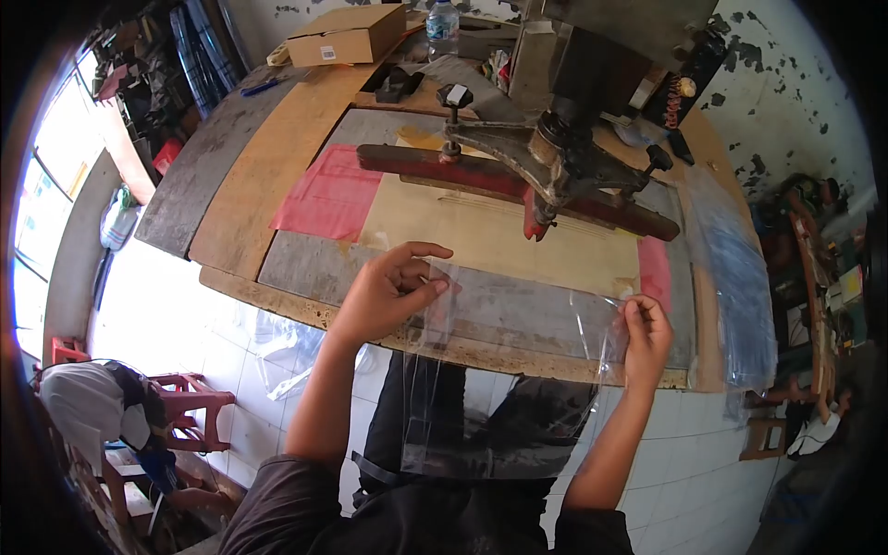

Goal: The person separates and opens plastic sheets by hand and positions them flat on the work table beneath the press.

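Observation:
A clear plastic sheet (518,319) hangs between my hands at the front edge of the workbench, its lower part dropping in front of my legs. My left hand (400,287) pinches its upper left corner, with the index finger stretched out. At the upper right corner, the fingers of my right hand (646,328) are closed on the plastic. Just beyond my hands lies a beige sheet (499,231) with pink patches (328,192) at its ends. Over it stands a press head with a long dark red bar (499,182).
A stack of clear plastic sheets (731,287) lies along the bench's right side. At the back are a cardboard box (347,35) and a water bottle (442,32). A red stool (194,407) stands at lower left, near a person (92,407).

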The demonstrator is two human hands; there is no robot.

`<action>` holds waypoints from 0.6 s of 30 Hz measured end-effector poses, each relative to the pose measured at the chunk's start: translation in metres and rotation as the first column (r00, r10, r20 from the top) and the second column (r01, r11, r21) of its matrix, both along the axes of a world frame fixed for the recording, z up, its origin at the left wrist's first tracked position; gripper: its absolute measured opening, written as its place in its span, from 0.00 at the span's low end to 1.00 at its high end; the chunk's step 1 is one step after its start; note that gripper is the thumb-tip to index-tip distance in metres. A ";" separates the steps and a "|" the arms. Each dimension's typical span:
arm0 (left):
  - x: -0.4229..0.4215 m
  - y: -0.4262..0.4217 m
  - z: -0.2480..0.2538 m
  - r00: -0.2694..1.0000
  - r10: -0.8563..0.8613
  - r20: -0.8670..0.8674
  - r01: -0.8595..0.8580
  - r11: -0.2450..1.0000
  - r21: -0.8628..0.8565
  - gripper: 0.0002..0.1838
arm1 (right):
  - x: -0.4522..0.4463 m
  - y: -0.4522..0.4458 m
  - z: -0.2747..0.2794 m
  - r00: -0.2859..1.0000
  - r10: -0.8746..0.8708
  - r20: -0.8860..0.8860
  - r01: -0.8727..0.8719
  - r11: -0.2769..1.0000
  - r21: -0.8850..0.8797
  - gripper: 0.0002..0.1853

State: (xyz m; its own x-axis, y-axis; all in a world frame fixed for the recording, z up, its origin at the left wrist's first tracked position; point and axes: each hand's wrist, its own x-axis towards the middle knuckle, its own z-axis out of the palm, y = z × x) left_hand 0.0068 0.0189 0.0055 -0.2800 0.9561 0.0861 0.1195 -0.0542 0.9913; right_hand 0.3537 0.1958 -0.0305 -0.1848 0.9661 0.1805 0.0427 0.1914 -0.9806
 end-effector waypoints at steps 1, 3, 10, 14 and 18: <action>-0.001 0.001 -0.002 1.000 -0.005 -0.004 0.005 1.000 0.012 0.21 | 0.000 0.000 0.000 1.000 -0.002 0.002 0.002 1.000 0.002 0.08; -0.001 0.001 -0.005 1.000 -0.012 -0.006 0.012 1.000 0.023 0.21 | -0.001 0.001 0.001 0.999 0.017 -0.047 -0.017 1.000 -0.004 0.09; 0.001 0.001 -0.001 1.000 0.000 -0.001 0.000 1.000 0.014 0.20 | -0.001 0.001 0.006 0.994 0.088 -0.067 -0.086 0.996 0.038 0.12; -0.003 0.002 -0.004 0.999 -0.008 -0.048 0.007 1.000 -0.016 0.20 | -0.002 0.001 0.004 0.998 0.059 -0.026 -0.059 0.998 0.018 0.12; 0.001 0.003 0.002 1.000 0.017 -0.021 -0.018 1.000 -0.005 0.20 | -0.001 -0.001 0.006 0.999 0.005 0.053 -0.006 1.000 0.025 0.12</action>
